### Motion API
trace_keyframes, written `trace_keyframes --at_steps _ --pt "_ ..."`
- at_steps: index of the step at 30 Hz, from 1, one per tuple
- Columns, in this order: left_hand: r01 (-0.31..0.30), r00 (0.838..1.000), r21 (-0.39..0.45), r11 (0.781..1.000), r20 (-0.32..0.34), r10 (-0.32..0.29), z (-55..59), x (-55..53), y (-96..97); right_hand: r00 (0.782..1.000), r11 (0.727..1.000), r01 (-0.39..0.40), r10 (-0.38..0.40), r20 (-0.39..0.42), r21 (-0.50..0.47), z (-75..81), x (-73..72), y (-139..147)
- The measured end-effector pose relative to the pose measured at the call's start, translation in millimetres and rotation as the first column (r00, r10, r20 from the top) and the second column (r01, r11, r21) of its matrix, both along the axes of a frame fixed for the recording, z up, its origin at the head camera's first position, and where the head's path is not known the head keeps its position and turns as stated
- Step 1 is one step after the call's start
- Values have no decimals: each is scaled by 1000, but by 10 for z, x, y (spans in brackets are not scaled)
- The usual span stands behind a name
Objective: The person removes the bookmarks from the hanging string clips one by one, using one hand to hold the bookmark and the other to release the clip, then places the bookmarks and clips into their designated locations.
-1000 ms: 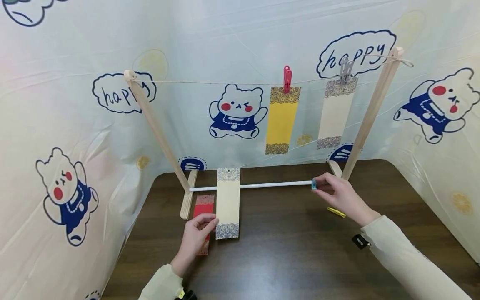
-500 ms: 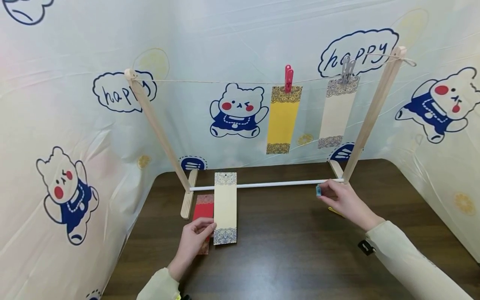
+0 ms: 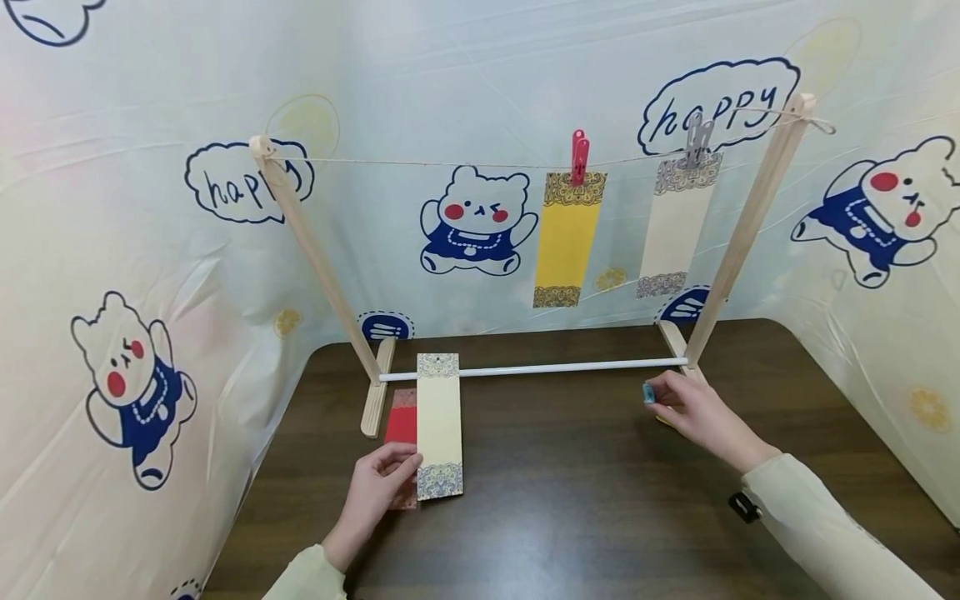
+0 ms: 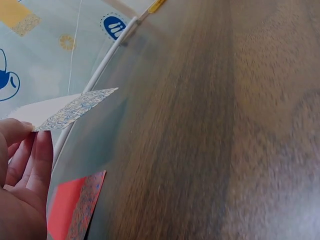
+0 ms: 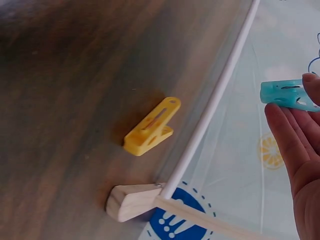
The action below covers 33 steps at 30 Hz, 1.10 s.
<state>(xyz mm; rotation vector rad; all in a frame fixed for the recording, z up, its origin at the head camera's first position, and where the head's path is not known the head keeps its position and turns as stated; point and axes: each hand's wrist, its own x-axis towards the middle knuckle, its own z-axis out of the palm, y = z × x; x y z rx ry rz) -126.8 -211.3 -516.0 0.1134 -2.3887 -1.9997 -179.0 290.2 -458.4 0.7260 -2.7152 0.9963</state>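
Note:
My left hand [image 3: 377, 483] pinches the left edge of a cream paper bookmark [image 3: 438, 417] with blue-grey lace bands at both ends and a small hole at the top. In the left wrist view the bookmark [image 4: 75, 111] is raised over the table, gripped between thumb and fingers. A red bookmark [image 3: 402, 425] lies beneath it, partly covered. Between thumb and fingertips of my right hand [image 3: 693, 412] is a blue clothespin [image 3: 648, 393], seen as a turquoise plastic clothespin [image 5: 285, 94] in the right wrist view. A yellow clothespin [image 5: 152, 127] rests on the table close by.
A wooden frame with a left post [image 3: 318, 267], a right post [image 3: 750, 233] and a white bottom rod [image 3: 570, 367] stands at the back. From its string hang a yellow bookmark [image 3: 567, 242] under a red clothespin [image 3: 580, 158] and a white bookmark [image 3: 678, 225] under a grey clothespin [image 3: 699, 142].
My left hand has drawn the cream bookmark down and left, over more of the red one. The right hand with the blue clothespin has moved right and nearer, away from the rod.

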Motion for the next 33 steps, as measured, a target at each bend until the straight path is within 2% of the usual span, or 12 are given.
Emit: trace_keyframes --at_steps 4,10,13,23,28,33 --pt "4 1000 -5 1000 18 -4 -16 9 -40 999 1000 16 -17 29 13 -36 27 39" --pt "-11 995 -6 1000 96 12 12 29 -83 1000 999 20 -21 20 37 -101 29 79" --pt "-12 994 -21 1000 108 15 21 32 -104 1000 998 20 -21 17 52 -128 26 97" --pt "-1 986 -9 1000 170 2 16 48 -157 998 995 -13 18 -56 100 -211 20 130" --pt "6 986 -19 1000 168 -3 2 52 -182 999 993 -5 10 -37 119 -207 16 136" --pt "-10 986 -47 999 165 17 -7 71 -206 1000 991 3 -2 -10 133 -207 20 149"
